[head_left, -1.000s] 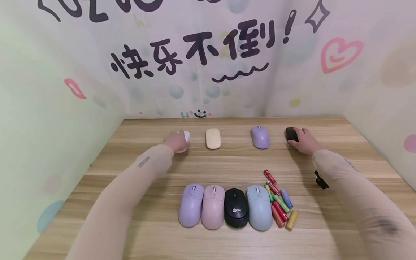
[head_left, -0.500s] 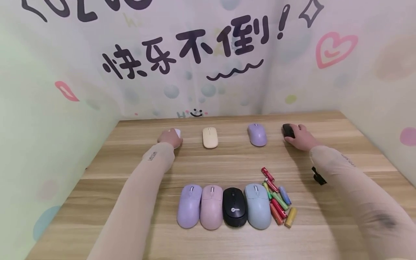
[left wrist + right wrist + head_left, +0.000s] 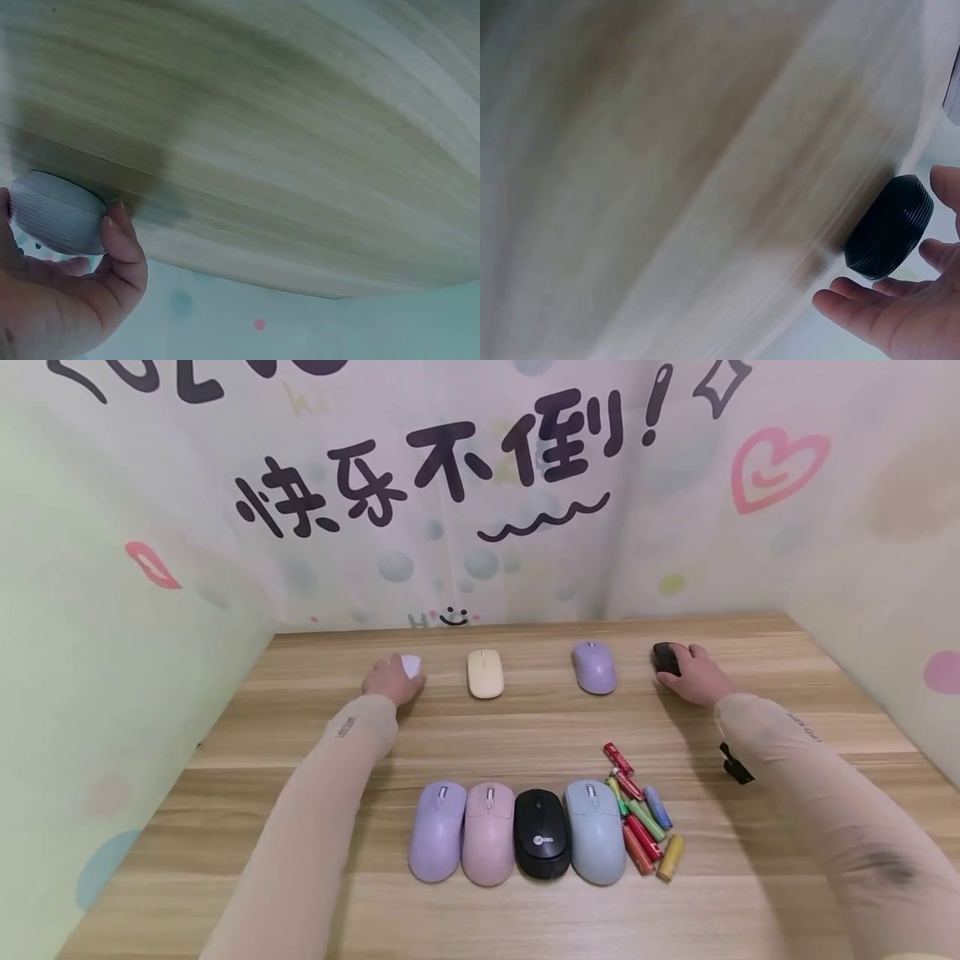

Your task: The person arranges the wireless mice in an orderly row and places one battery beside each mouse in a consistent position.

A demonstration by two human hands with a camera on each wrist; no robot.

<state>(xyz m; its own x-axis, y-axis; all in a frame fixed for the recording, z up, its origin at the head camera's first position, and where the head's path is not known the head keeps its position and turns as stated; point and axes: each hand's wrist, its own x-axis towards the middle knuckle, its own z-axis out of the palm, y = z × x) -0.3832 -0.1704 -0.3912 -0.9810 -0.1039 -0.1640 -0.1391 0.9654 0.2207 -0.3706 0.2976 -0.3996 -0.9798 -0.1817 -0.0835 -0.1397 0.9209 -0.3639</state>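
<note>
Now, both arms out over the wooden worktop (image 3: 525, 727). My left hand (image 3: 387, 679) curls its grip around a white mouse (image 3: 410, 666) at the far left of the back row; thumb and fingers hug its sides. My right hand (image 3: 693, 677) cups a black mouse (image 3: 666, 658) at the far right, fingers loosely round it. Between them: cream mouse (image 3: 485, 673), lilac mouse (image 3: 595, 667). Near row: four mice, coloured batteries (image 3: 641, 822) just beside.

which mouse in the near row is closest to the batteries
The light blue mouse, at the right end of the near row; its right side lies beside the pile of batteries. The black, pink and purple mice sit farther left.
</note>
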